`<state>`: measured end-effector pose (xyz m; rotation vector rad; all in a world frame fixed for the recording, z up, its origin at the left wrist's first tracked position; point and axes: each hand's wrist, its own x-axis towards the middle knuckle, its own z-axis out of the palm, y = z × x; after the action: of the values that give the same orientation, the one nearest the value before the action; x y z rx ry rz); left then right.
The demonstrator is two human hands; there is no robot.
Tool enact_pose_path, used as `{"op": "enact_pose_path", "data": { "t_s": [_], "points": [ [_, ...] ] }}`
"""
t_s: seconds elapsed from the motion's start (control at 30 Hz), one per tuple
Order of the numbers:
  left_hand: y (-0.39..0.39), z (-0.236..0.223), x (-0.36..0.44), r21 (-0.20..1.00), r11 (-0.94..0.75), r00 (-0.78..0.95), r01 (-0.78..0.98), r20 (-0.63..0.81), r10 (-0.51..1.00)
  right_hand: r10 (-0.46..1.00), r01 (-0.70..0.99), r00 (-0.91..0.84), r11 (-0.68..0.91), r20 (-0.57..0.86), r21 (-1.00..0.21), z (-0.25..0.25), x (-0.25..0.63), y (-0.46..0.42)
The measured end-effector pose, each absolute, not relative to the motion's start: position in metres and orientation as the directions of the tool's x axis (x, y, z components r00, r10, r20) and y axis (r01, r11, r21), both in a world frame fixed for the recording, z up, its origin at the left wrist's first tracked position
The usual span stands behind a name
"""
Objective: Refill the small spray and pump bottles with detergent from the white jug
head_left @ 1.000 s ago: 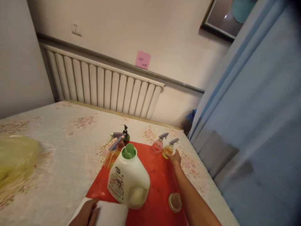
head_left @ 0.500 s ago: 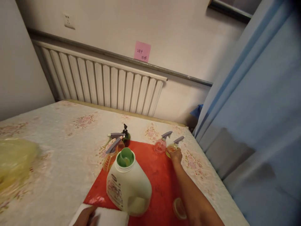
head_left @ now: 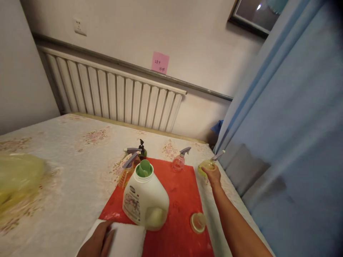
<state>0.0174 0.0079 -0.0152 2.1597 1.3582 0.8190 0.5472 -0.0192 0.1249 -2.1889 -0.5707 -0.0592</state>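
Note:
My right hand (head_left: 213,175) is wrapped round a small spray bottle (head_left: 205,165) of yellow liquid with a grey trigger head, past the right edge of the red mat (head_left: 182,200). At the lower left, my left hand (head_left: 98,240) grips a white folded cloth (head_left: 127,241). Between the hands stands a large white detergent jug (head_left: 147,203), open at the top, with a green pouring spout (head_left: 144,168). A pink spray bottle (head_left: 178,163) stands at the mat's far right. The jug's cap (head_left: 198,223), pale and round, lies on the mat's right side.
Behind the jug cluster an orange spray bottle (head_left: 125,175), another grey-headed sprayer (head_left: 131,150) and a dark green pump bottle (head_left: 143,152). A yellow plastic bag (head_left: 21,178) lies on the left of the flowered tablecloth. A blue curtain (head_left: 281,135) hangs close on the right; a radiator (head_left: 115,92) lines the wall.
My right hand has carried the yellow spray bottle to the right, off the mat's edge. My left hand stays at the white cloth, and the view has shifted slightly.

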Motion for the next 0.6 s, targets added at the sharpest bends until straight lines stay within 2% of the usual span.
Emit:
{"op": "enact_pose_path", "data": {
  "t_s": [0.23, 0.37, 0.47, 0.6],
  "points": [
    [0.014, -0.005, 0.019, 0.681, -0.42, 0.332, 0.599, 0.266, 0.905, 0.655, 0.493, 0.717, -0.236, 0.238, -0.837, 0.154, 0.456, -0.088],
    [0.006, 0.029, 0.033, 0.74, -0.385, 0.368, 0.551, 0.198, 0.908, 0.784, 0.456, 0.585, -0.109, 0.205, -0.884, 0.157, 0.39, -0.128],
    [-0.02, 0.082, 0.057, 0.832, -0.416, 0.538, 0.367, 0.174, 0.824, 0.87, 0.356, 0.471, -0.035, 0.146, -0.934, 0.159, 0.348, -0.152],
    [-0.061, 0.15, 0.086, 0.924, -0.369, 0.652, 0.104, 0.217, 0.726, 0.95, 0.315, 0.309, -0.061, 0.042, -0.947, 0.17, 0.298, -0.171]
  ]
}}
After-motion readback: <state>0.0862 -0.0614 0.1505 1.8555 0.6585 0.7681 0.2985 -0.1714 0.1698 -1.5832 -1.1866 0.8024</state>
